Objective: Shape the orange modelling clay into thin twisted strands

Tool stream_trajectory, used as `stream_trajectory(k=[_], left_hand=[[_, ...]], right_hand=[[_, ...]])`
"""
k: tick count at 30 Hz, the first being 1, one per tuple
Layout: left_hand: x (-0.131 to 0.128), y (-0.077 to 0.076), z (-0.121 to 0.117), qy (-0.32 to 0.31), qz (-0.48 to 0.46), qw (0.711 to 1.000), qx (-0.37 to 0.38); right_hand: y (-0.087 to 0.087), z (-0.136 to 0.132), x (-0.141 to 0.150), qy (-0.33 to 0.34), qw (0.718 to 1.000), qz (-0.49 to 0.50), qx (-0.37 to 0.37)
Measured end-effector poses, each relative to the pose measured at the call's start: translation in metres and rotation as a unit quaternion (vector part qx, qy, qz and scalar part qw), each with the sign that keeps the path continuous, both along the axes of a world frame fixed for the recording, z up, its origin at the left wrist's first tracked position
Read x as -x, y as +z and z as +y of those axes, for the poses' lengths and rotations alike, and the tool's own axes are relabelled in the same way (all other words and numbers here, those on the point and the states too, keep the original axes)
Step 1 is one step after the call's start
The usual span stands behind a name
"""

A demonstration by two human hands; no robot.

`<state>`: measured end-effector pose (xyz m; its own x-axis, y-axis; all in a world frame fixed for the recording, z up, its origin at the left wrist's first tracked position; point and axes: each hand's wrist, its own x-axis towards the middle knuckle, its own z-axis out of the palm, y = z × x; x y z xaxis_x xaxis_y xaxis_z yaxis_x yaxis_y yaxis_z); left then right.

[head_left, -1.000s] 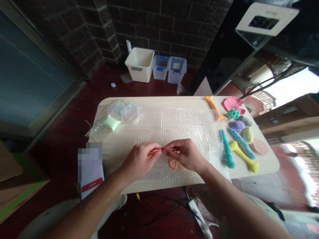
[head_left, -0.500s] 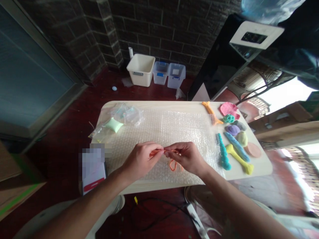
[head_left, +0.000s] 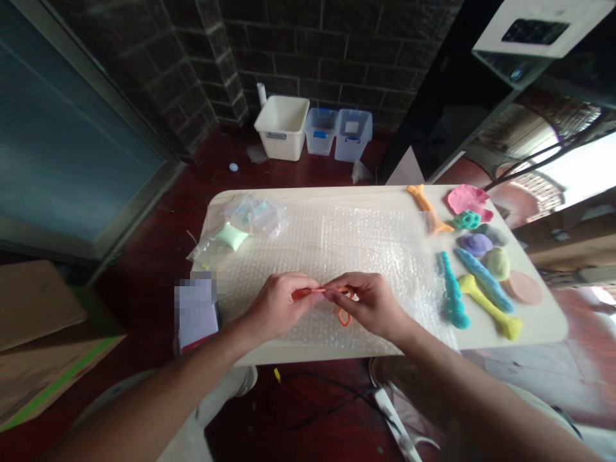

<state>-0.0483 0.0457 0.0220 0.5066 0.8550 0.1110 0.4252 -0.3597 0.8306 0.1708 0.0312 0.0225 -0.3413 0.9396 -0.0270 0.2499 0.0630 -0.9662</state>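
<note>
Above the bubble wrap (head_left: 308, 244), my left hand (head_left: 276, 305) and my right hand (head_left: 373, 305) meet fingertip to fingertip. Both pinch a thin orange clay strand (head_left: 315, 290), stretched short between the thumbs and forefingers. One end of it runs into the left palm, partly hidden by the fingers. Under the right fingers the strand hangs in a small loop, close to or on the wrap; which of the two I cannot tell.
Modelled clay pieces lie on the right of the table (head_left: 543, 327), among them a yellow bone (head_left: 491, 309), teal beaded stick (head_left: 452, 292) and pink piece (head_left: 466, 200). A pale green packet (head_left: 231, 236) and clear bags (head_left: 264, 217) are at left, above a phone (head_left: 197, 324). Bins (head_left: 283, 144) stand behind.
The view has shifted with my head. Both hands stay together over the wrap, and the strand between the fingertips shows a little longer and straighter. Its loop hangs slightly differently under the right hand.
</note>
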Motion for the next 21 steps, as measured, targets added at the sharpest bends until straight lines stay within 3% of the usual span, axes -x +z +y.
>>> stream_trajectory(k=[3,10,21], left_hand=[[-0.001,-0.004,-0.003,0.003,-0.042,0.999,0.017],[-0.006,-0.004,-0.014,0.002,0.025,1.000,0.010],[-0.002,-0.006,-0.018,0.002,0.001,1.000,-0.024]], right_hand=[[-0.005,-0.004,0.000,0.003,1.000,0.007,0.012],[-0.011,-0.015,-0.005,-0.008,1.000,0.005,0.027],[-0.010,-0.023,0.001,-0.032,0.996,0.061,0.055]])
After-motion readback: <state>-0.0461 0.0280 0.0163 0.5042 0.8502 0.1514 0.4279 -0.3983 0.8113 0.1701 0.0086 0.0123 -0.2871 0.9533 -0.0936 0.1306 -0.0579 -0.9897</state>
